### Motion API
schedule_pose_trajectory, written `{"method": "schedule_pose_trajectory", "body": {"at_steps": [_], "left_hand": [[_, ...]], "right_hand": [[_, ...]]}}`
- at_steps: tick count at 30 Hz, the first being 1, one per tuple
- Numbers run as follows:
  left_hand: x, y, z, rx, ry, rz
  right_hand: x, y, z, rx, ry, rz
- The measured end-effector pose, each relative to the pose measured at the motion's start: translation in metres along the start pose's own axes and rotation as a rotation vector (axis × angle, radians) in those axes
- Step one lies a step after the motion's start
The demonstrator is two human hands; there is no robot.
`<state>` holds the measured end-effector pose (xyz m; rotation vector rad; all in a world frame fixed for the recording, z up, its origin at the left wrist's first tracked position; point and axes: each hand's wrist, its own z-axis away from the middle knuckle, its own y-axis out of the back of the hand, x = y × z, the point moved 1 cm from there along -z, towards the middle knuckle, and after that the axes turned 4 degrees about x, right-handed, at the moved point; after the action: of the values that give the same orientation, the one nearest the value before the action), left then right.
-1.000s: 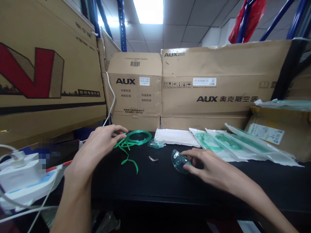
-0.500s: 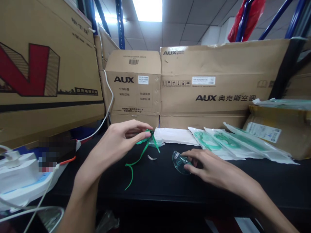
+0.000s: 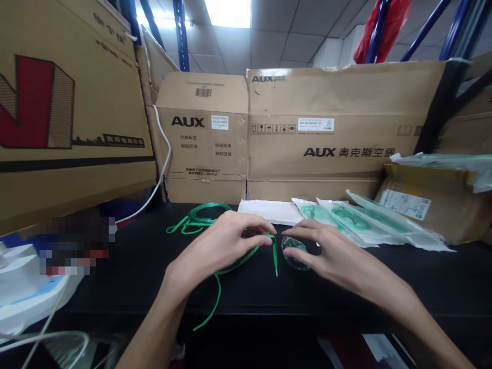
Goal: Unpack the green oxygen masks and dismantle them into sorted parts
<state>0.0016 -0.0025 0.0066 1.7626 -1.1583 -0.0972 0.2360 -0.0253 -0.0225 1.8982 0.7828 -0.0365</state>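
My left hand (image 3: pixel 230 238) pinches a green elastic strap (image 3: pixel 275 256) near one end. That end hangs down from the fingertips, and the rest trails back left and curls toward the table's front edge. Just right of it, a clear greenish oxygen mask (image 3: pixel 298 261) lies on the black table. My right hand (image 3: pixel 326 246) is over the mask, thumb and fingers apart and pointing left, past the mask toward the strap end. The thumb crosses in front of the mask and partly hides it. Behind my left hand lies a coil of green tubing (image 3: pixel 207 209).
A white packet (image 3: pixel 269 211) lies at the back, beside several clear pouches (image 3: pixel 346 220) with green tubing. Large cardboard boxes (image 3: pixel 207 148) wall off the rear. A taped carton (image 3: pixel 434 205) stands at right. A white power strip (image 3: pixel 34 292) with cables lies at left.
My left hand has moved right with the strap, toward the mask, uncovering the tubing coil. My right hand has loosened from the mask, its fingers now spread. The view has shifted slightly.
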Motion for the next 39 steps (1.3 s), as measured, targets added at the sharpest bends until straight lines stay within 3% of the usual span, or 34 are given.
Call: {"method": "schedule_pose_trajectory", "body": {"at_steps": [4,10,14,20,25,29,31,35,39], "left_hand": [[0.002,0.002,0.001,0.014,-0.027,0.010],[0.002,0.005,0.001,0.061,-0.009,0.054],[-0.001,0.006,0.001,0.120,-0.007,0.010],[-0.012,0.005,-0.002,0.203,-0.034,-0.224],[-0.022,0.010,-0.004,0.271,0.077,-0.322],[-0.024,0.019,-0.003,0.276,0.149,-0.309],[-0.026,0.021,-0.002,0.267,0.188,-0.285],[-0.037,0.019,0.003,0.201,0.255,-0.283],[-0.046,0.011,0.012,0.036,0.237,-0.355]], "right_hand": [[-0.017,-0.013,-0.004,-0.002,0.089,-0.094],[-0.011,-0.026,-0.011,0.035,0.130,-0.129],[-0.008,-0.022,-0.014,0.113,0.105,-0.108],[-0.010,-0.002,-0.012,0.261,0.061,-0.052],[-0.006,0.023,-0.008,0.545,-0.033,-0.100],[0.006,0.043,-0.004,0.845,-0.175,-0.236],[0.010,0.048,-0.003,0.928,-0.186,-0.278],[0.010,0.048,-0.004,0.854,-0.162,-0.229],[0.004,0.029,-0.009,0.560,-0.017,-0.133]]}}
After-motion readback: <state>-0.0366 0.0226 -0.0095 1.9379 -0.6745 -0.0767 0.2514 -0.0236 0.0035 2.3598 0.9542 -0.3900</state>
